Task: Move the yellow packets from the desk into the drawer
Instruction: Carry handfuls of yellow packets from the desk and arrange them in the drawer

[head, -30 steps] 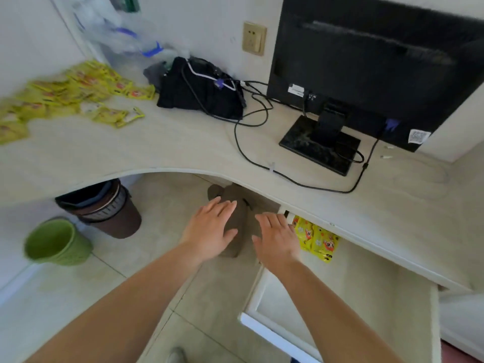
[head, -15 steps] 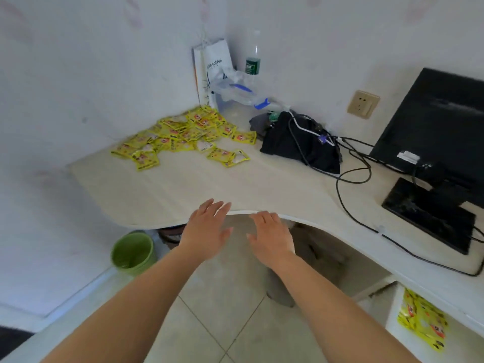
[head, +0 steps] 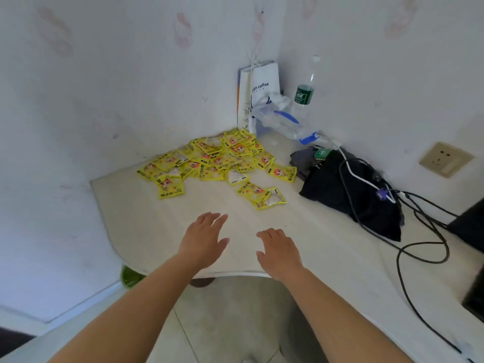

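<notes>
Several yellow packets [head: 214,159] lie scattered in the far corner of the pale desk [head: 162,226], with two loose ones [head: 262,195] lying nearest me. My left hand [head: 203,239] hovers flat over the desk's front part, fingers spread, holding nothing. My right hand [head: 279,251] is beside it, palm down and empty, a short way short of the nearest packets. The drawer is out of view.
A white paper coffee bag [head: 259,93], a clear box with blue clips [head: 285,121] and a water bottle [head: 303,93] stand in the corner. A black bag [head: 351,189] with cables [head: 419,239] lies to the right. A green bin [head: 129,277] peeks out under the desk.
My view has swung left from the open drawer and monitor to the desk corner. Both empty hands have moved from above the floor to over the desk, closer to the packets.
</notes>
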